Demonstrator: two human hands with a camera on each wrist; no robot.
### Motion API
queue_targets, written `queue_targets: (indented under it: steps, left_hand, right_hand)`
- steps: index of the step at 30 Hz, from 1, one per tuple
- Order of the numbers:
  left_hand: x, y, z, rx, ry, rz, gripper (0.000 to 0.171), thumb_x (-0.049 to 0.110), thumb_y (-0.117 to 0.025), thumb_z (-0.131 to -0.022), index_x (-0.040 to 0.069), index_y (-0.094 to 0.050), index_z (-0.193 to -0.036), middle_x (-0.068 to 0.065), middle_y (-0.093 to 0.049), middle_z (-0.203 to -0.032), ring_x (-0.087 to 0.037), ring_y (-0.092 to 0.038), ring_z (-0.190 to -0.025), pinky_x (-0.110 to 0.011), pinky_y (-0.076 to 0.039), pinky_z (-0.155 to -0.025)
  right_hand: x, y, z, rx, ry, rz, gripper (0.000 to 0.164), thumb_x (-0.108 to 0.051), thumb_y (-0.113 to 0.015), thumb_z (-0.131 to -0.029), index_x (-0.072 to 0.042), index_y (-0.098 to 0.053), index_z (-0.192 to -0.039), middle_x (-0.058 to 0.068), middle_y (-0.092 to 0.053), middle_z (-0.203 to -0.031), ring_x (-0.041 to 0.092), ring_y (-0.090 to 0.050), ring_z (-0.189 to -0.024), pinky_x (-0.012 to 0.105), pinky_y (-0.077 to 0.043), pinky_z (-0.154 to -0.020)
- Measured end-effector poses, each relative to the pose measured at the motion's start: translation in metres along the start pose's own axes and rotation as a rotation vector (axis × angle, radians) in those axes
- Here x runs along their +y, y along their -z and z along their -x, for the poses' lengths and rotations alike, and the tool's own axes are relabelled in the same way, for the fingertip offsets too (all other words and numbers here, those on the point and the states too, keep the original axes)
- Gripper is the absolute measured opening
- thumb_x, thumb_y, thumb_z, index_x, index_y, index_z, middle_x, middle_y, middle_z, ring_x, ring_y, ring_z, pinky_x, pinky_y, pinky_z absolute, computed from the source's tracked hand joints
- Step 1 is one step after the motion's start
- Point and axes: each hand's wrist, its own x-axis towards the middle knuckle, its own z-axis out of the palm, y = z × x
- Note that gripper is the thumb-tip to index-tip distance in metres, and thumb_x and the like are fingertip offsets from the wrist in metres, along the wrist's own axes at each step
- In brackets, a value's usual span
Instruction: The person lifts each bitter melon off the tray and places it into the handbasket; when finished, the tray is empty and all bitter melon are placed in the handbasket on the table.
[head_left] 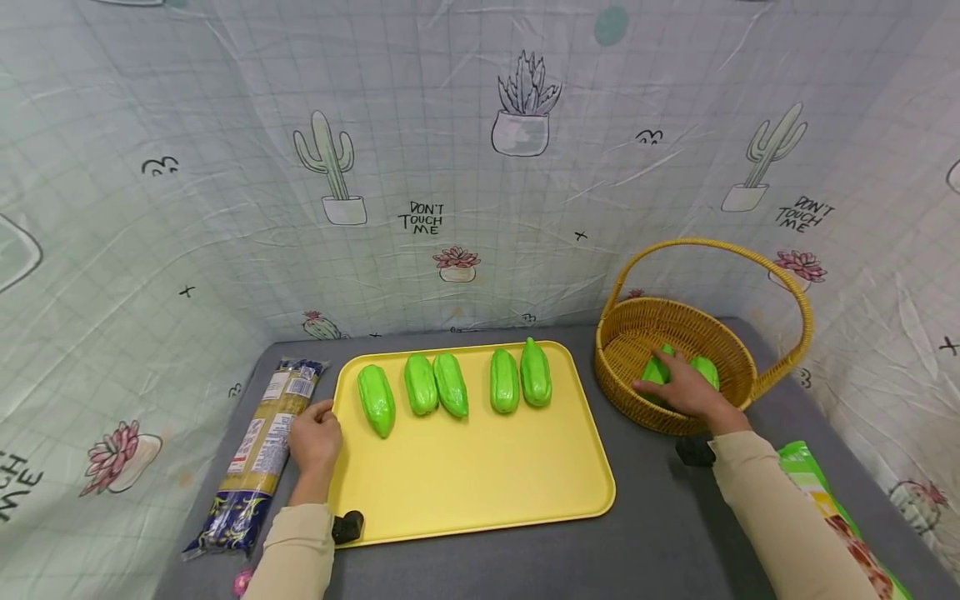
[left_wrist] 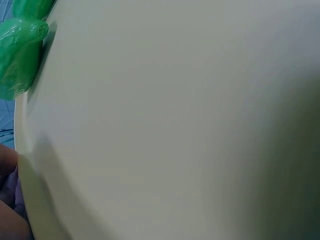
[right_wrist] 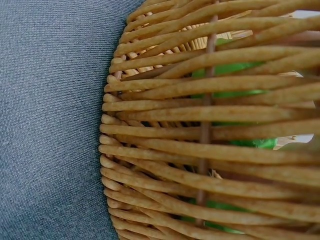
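My left hand [head_left: 315, 437] pinches the left rim of a yellow tray [head_left: 480, 475]; in the left wrist view its fingers [left_wrist: 7, 162] show at the tray's edge. Several green, ridged gourds lie along the tray's far side, among them a leftmost gourd [head_left: 377, 400] and a rightmost gourd [head_left: 536, 375]. Inside a wicker basket [head_left: 637, 408], my right hand [head_left: 686, 387] reaches down with thumb and fingers around a green gourd [head_left: 656, 371]. Beside that hand lies another gourd [head_left: 705, 372]. In the right wrist view the basket's weave [right_wrist: 240, 112] partly hides the green shapes and the hand.
A packet of noodles [head_left: 258, 454] lies left of the tray, with a small pink object [head_left: 242, 582] near its lower end. The basket's tall handle [head_left: 705, 242] arches over the opening. Near my right forearm is a green package [head_left: 825, 500]. A patterned cloth [head_left: 465, 183] hangs behind the grey table.
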Motion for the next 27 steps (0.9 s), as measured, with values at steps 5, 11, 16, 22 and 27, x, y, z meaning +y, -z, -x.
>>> queue_targets:
  steps: [5,11,16,22,27]
  left_hand:
    - [0.001,0.0,-0.001,-0.008,0.0,0.004,0.038,0.007,-0.041,-0.103,-0.003,-0.065,-0.131,-0.031,-0.063,-0.129,-0.049,-0.058,-0.116,-0.057,-0.048,-0.092]
    - [0.002,0.001,-0.001,-0.006,-0.003,0.007,0.038,0.007,-0.041,-0.103,-0.004,-0.065,-0.131,-0.031,-0.063,-0.128,-0.049,-0.058,-0.115,-0.058,-0.048,-0.093]
    - [0.0,0.001,-0.001,0.002,-0.008,0.004,0.038,0.006,-0.041,-0.103,-0.004,-0.065,-0.13,-0.031,-0.063,-0.127,-0.05,-0.058,-0.116,-0.059,-0.047,-0.094]
    - [-0.001,0.0,-0.002,0.002,-0.007,0.0,0.038,0.007,-0.041,-0.103,-0.004,-0.066,-0.129,-0.031,-0.063,-0.128,-0.049,-0.058,-0.116,-0.058,-0.047,-0.095]
    - [0.0,0.0,-0.002,-0.006,-0.006,0.003,0.038,0.008,-0.041,-0.103,-0.004,-0.065,-0.13,-0.031,-0.063,-0.129,-0.05,-0.058,-0.117,-0.058,-0.047,-0.095]
  right_hand:
    - [-0.001,0.001,0.002,0.009,0.012,0.012,0.092,-0.046,-0.063,-0.1,0.007,-0.018,-0.16,0.051,-0.004,-0.156,0.069,-0.024,-0.138,0.076,-0.035,-0.105]
    - [-0.006,0.008,0.006,0.018,0.016,0.033,0.088,-0.043,-0.062,-0.101,0.009,-0.019,-0.159,0.047,-0.006,-0.159,0.068,-0.016,-0.142,0.077,-0.03,-0.109]
    - [-0.02,0.016,0.011,0.043,0.032,0.032,0.092,-0.05,-0.058,-0.101,0.007,-0.017,-0.16,0.044,-0.008,-0.161,0.065,-0.01,-0.146,0.077,-0.026,-0.111]
    - [-0.042,0.019,0.017,0.113,0.087,0.035,0.084,-0.047,-0.055,-0.103,0.004,-0.021,-0.161,0.041,-0.007,-0.163,0.063,-0.033,-0.14,0.074,-0.036,-0.106]
    - [-0.058,0.017,0.02,0.169,0.147,0.032,0.077,-0.041,-0.057,-0.104,0.0,-0.025,-0.161,0.038,-0.005,-0.165,0.058,-0.054,-0.125,0.069,-0.045,-0.1]
